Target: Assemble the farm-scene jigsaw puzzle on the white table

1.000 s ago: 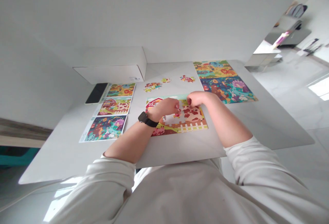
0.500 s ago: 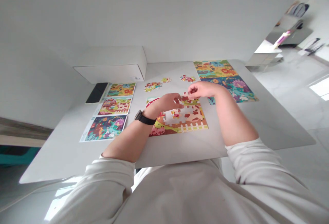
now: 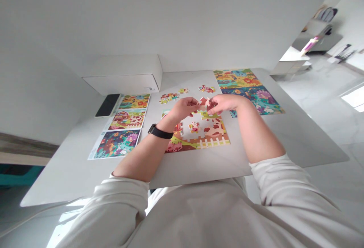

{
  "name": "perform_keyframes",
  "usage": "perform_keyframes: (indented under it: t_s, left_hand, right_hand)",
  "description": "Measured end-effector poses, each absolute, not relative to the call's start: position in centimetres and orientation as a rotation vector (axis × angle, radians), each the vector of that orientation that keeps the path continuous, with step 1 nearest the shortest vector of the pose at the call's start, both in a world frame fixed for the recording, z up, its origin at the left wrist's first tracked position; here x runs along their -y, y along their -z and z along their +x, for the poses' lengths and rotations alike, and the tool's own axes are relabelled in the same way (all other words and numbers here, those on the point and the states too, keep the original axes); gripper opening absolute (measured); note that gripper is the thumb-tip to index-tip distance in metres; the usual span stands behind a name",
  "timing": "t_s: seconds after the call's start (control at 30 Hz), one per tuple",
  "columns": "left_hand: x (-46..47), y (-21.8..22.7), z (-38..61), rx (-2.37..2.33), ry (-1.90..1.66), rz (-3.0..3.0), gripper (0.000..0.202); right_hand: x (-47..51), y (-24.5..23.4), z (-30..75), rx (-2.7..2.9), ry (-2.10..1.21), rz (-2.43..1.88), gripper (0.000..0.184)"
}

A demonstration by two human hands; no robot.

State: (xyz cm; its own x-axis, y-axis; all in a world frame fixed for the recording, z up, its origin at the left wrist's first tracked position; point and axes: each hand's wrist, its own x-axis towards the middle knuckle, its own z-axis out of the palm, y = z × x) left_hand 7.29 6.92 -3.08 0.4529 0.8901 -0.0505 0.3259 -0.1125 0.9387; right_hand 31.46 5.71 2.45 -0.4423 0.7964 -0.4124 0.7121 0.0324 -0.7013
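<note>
My left hand (image 3: 184, 108) and my right hand (image 3: 222, 104) hold a brown-and-cream jigsaw piece (image 3: 204, 103) between them, above the far side of a partly assembled farm puzzle (image 3: 199, 143). Fingers of both hands are pinched at the piece's edges. Inside the puzzle's open middle lies a loose piece with a small animal picture (image 3: 195, 127). White fence, cow patches and a pink pig show along the assembled parts. My hands and wrists cover the puzzle's upper left portion.
Loose puzzle pieces (image 3: 168, 98) lie beyond my hands, with a red-and-white cluster (image 3: 206, 88) nearby. Two finished puzzles (image 3: 256, 94) are at the right. Printed picture sheets (image 3: 127, 120), a phone (image 3: 107, 105) and a white box (image 3: 122, 83) occupy the left.
My hands have come together above the puzzle's far side. My left hand has closed on the piece, which is now raised and in plain view between both hands.
</note>
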Motion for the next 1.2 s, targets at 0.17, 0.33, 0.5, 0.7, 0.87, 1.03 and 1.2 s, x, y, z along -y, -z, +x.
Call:
perform_keyframes:
  t_s: [0.17,0.33,0.5,0.7,0.87,1.03,1.2]
  left_hand:
    - [-6.8,3.8,7.2,-1.065,-0.508,1.925,0.021]
    - [-6.3,4.0,7.5,-1.070,-0.439,2.038,0.023]
    - [-6.1,4.1,7.7,-1.055,-0.407,2.078,0.027]
    - [-5.6,4.8,8.2,-1.048,-0.390,2.112,0.026]
    - [-5.5,5.6,8.5,-1.038,-0.364,2.130,0.023]
    - [-5.3,5.5,8.7,-1.050,-0.350,2.141,0.023]
    - [-5.1,5.5,8.9,-1.103,-0.324,2.197,0.019]
  right_hand:
    - [-5.9,-2.8,32.2,2.223,-1.251,-1.644,0.040]
    - [-6.5,-1.8,31.6,2.382,-1.200,-1.652,0.027]
    - [-6.7,-1.5,30.8,2.509,-1.082,-1.748,0.031]
    - [-6.7,-1.2,30.4,2.601,-0.986,-1.890,0.035]
    - [-6.5,-0.4,30.1,2.649,-0.936,-1.957,0.036]
    - [-6.5,0.0,30.0,2.684,-0.954,-1.977,0.036]
    - [-6.5,-0.2,29.6,2.743,-0.940,-1.987,0.036]
